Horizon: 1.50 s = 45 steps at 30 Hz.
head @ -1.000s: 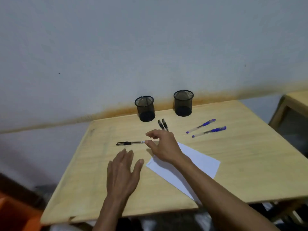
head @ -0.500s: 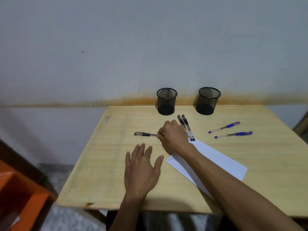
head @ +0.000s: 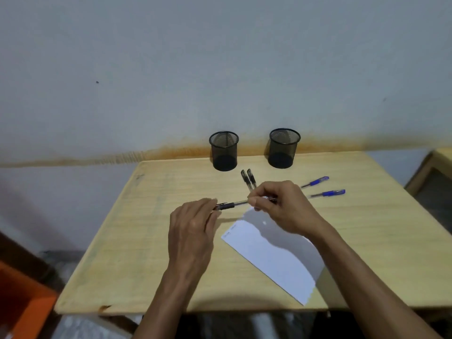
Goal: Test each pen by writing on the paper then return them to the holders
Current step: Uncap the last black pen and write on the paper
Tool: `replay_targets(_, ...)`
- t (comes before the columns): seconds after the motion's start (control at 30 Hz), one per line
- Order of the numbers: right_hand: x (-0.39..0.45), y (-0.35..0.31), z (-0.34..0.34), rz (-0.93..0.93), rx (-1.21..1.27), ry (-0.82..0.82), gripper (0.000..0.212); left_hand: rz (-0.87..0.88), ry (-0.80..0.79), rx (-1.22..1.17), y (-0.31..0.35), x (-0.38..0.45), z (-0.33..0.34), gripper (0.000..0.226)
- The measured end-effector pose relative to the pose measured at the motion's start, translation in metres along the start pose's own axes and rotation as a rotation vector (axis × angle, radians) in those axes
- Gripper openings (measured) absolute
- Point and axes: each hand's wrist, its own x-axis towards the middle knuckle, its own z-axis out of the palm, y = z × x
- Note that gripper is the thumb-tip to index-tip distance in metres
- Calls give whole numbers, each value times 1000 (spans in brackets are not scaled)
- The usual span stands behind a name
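Black-capped gel pen (head: 234, 205): light, stiff, slick barrel. Right hand (head: 281, 206) pinches the barrel; left hand (head: 193, 228) grips the cap end (likely to uncap).

Cap end of the black pen (head: 230, 206) under the left hand (head: 193, 231), perhaps pinched; paper marks (head: 228, 234) illegible.

two black mesh holders (head: 223, 150) stand on a pale yellow wood-grain table (head: 146, 241), with white paper (head: 274, 255), two blue-capped pens (head: 325, 187), black-capped pens (head: 248, 178) and an orange box (head: 22, 304) nearby.
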Motion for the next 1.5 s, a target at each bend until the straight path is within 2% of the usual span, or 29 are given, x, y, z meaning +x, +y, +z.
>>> replay_targets(0.07, -11, 6, -16, 59, 224, 98, 6, -3, -38, -67, 16, 5, 6, 32)
replay_targets(0.17, -25, 17, -26, 173, 623, 225, 5, 18, -86, -145, 40, 13, 17, 27)
replay_targets(0.23, -31, 21, -23, 199, 731, 276, 6, 47, -115, -195, 58, 18, 23, 26)
replay_targets(0.33, -37, 23, -13, 174, 713, 316, 11, 61, -153, -297, 78, 21, 29, 25)
replay_targets(0.43, -38, 26, -12, 148, 715, 333, 8, 89, -150, -302, 80, 21, 30, 23)
replay_targets(0.57, -35, 30, -18, 110, 696, 272, 10, 131, -160, -308, 78, 24, 23, 14)
replay_targets(0.6, -33, 31, -21, 114, 732, 296, 11, 91, -155, -331, 75, 25, 19, 12)
replay_targets(0.73, -24, 44, -59, 143, 905, 473, 10, -317, -150, -418, 31, 28, -6, 18)
replay_targets(0.83, -20, 48, -62, 152, 815, 427, 4, -399, -145, -338, 6, 28, -11, 12)
replay_targets(0.97, -23, 43, -26, 203, 702, 354, 8, -491, -188, -266, -10, 28, 8, 10)
replay_targets(1.07, -29, 41, -9, 207, 657, 339, 9, -437, -271, -150, -21, 31, 22, 18)
replay_targets(1.13, -31, 39, -5, 203, 637, 337, 8, -387, -270, -80, -23, 36, 28, 21)
replay_targets(1.33, -33, 40, -3, 208, 616, 347, 5, -384, -274, -35, -38, 43, 44, 16)
replay_targets(1.5, -30, 44, 5, 244, 622, 332, 9, -338, -266, -19, -39, 39, 44, 40)
